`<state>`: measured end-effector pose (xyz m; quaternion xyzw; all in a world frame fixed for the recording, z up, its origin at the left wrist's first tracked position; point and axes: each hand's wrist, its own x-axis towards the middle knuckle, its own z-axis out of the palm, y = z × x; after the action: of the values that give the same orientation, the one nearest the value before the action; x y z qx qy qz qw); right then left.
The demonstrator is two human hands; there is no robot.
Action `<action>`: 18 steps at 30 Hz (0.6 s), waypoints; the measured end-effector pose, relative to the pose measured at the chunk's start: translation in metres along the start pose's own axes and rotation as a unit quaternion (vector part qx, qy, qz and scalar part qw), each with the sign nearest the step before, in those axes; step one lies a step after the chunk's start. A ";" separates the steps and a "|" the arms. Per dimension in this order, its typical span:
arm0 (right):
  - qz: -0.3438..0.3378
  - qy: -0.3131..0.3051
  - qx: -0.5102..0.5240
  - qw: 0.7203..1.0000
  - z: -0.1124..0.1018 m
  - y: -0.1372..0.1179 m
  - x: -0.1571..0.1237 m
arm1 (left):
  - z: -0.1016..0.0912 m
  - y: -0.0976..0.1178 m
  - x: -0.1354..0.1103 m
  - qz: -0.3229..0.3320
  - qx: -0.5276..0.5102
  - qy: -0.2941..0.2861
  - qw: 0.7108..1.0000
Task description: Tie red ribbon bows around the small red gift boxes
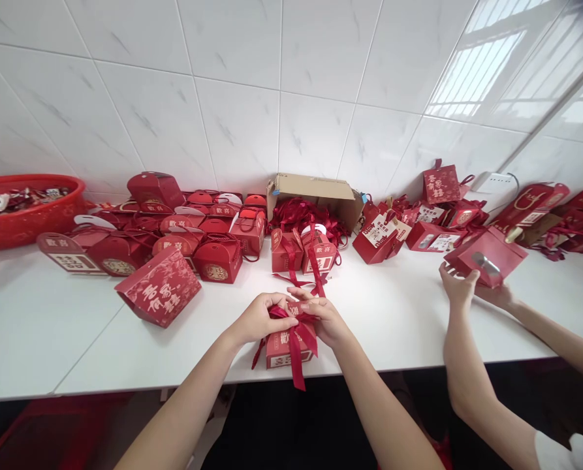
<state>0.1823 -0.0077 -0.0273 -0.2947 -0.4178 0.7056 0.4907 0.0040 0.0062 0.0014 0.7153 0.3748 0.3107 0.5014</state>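
A small red gift box (pixel 282 344) with gold characters stands near the front edge of the white table (pixel 46 326). A dark red ribbon (pixel 296 356) is wrapped round it and its ends hang down over the front. My left hand (pixel 259 316) and my right hand (pixel 326 318) both pinch the ribbon on top of the box, fingers closed round its loops at the knot.
Several red gift boxes (pixel 217 258) crowd the back left, one lying tilted (pixel 158 286). A cardboard carton (pixel 315 192) holds red ribbons. A red basin (pixel 27 205) sits far left. On the right another person's hands (pixel 460 284) hold a red box (pixel 487 258).
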 end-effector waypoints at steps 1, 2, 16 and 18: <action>-0.001 0.002 0.006 1.000 0.000 0.000 0.000 | 0.000 0.000 0.000 0.000 0.000 0.001 1.000; -0.002 0.006 0.013 1.000 0.000 0.000 0.000 | 0.000 0.000 0.000 0.001 0.001 0.002 1.000; -0.028 0.051 0.026 0.998 -0.005 0.005 -0.001 | 0.001 0.002 -0.003 0.006 0.006 0.008 1.000; -0.019 0.038 -0.010 0.999 -0.005 0.004 -0.003 | 0.000 0.002 -0.004 0.008 0.005 0.001 1.000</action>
<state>0.1858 -0.0102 -0.0331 -0.3183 -0.4112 0.6801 0.5168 0.0022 0.0023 0.0034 0.7204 0.3711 0.3132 0.4951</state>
